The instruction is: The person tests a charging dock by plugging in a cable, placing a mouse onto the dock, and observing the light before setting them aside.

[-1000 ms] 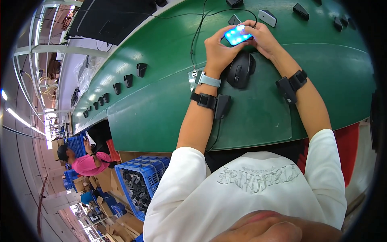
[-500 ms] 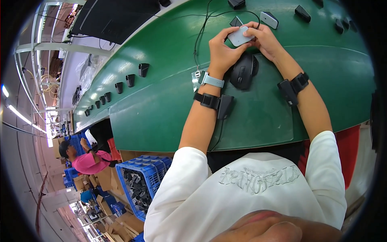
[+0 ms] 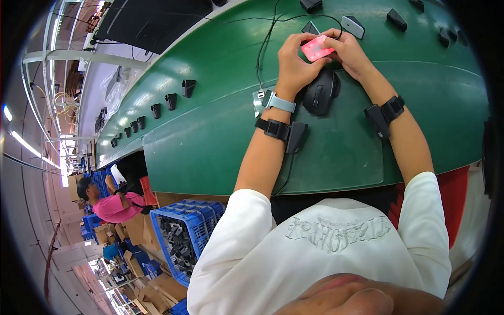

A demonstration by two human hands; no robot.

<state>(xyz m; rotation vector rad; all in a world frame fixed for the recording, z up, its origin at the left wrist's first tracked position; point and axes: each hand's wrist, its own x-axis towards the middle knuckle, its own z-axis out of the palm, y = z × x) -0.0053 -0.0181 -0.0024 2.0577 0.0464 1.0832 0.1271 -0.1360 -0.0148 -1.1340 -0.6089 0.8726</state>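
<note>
Both of my hands close around a small light (image 3: 313,51) with a rounded pale face, which glows pink-red with brighter dots. My left hand (image 3: 296,65) pinches its left and lower edges. On its upper right, my right hand (image 3: 347,51) grips it with the thumb on the face. A thin black cable (image 3: 302,18) curves down to the right hand; its end is hidden there. Just below the hands lies a black object shaped like a computer mouse (image 3: 321,94). Above them rests a similar pale-faced black piece (image 3: 353,27), with another (image 3: 311,28) partly behind the fingers.
Black wedge-shaped housings (image 3: 188,88) stand in a row along the left of the green table (image 3: 220,152). Several more (image 3: 397,20) lie at the far right. A blue crate (image 3: 197,210) full of dark parts stands beside me. A person in pink (image 3: 115,207) is farther left.
The light's face has turned from unlit pale white to glowing pink-red. Both hands keep their hold on it, with only a slight shift in the picture.
</note>
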